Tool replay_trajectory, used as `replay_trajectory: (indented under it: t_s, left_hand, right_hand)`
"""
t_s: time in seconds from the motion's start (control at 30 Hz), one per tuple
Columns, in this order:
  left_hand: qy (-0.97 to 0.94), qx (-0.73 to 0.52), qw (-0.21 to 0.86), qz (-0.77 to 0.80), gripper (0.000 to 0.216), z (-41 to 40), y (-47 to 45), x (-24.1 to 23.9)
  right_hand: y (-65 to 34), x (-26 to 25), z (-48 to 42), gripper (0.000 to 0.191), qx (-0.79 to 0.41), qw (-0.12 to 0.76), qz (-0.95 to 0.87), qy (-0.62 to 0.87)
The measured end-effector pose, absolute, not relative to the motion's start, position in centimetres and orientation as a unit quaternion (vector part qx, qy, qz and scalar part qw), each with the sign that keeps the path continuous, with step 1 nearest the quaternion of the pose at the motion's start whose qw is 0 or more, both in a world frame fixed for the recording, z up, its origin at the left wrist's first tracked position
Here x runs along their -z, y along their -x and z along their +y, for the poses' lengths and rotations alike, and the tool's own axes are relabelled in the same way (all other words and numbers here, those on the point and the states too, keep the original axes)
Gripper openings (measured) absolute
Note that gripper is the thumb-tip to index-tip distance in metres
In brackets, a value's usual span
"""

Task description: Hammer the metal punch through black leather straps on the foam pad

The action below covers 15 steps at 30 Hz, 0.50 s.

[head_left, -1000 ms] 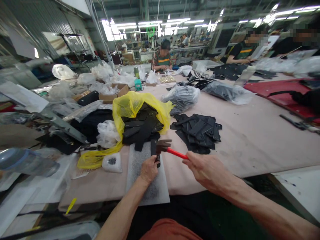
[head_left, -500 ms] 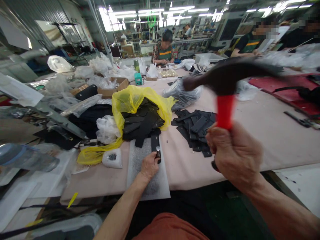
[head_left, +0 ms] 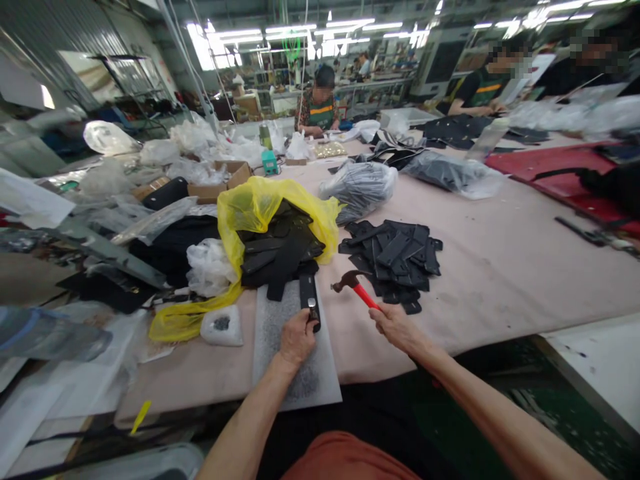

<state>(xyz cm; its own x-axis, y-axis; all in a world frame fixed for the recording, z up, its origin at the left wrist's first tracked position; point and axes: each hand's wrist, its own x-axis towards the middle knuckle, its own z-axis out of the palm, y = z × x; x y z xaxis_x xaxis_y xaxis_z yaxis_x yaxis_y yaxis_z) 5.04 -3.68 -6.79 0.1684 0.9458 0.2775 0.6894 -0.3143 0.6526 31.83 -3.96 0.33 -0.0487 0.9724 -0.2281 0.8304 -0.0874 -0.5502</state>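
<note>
My left hand is closed around a short metal punch, which stands upright on a black strip. Under the strip lies a worn, speckled white board. In my right hand is a claw hammer with a red handle, gripped with the head pointing left towards the punch but apart from it. A heap of black pieces lies just beyond the hammer. More black strips spill from a yellow plastic bag behind the board. The punch's lower end is hidden by my fingers.
A small white container with dark bits sits left of the board. Plastic-wrapped bundles, a cardboard box and a red panel lie farther back. A large clear bottle lies at left. Co-workers sit across the table.
My right hand has swung the hammer down and forward from a raised position near the camera to low beside the punch. My left hand stays on the punch.
</note>
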Motion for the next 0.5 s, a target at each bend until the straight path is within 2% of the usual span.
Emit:
replay_trajectory:
  t_s: [0.1, 0.23, 0.37, 0.5]
  left_hand:
    - [-0.732, -0.331, 0.206, 0.559, 0.018, -3.6, -5.0, 6.7]
    - [-0.72, -0.326, 0.227, 0.568, 0.022, -3.5, -4.9, 6.6]
    - [-0.713, -0.319, 0.244, 0.574, 0.026, -3.5, -4.9, 6.2]
    - [-0.693, -0.313, 0.273, 0.589, 0.024, -3.2, -4.9, 5.5]
  right_hand:
    - [-30.8, 3.0, -3.7, 0.027, -0.234, 0.103, -0.669, 0.698]
    - [-26.7, 3.3, -4.0, 0.038, -0.16, 0.181, -0.732, 0.637]
    - [-21.7, 3.0, -4.4, 0.033, -0.221, 0.232, -0.74, 0.592]
    - [-19.5, 3.7, -4.7, 0.033, -0.239, 0.251, -0.706, 0.618]
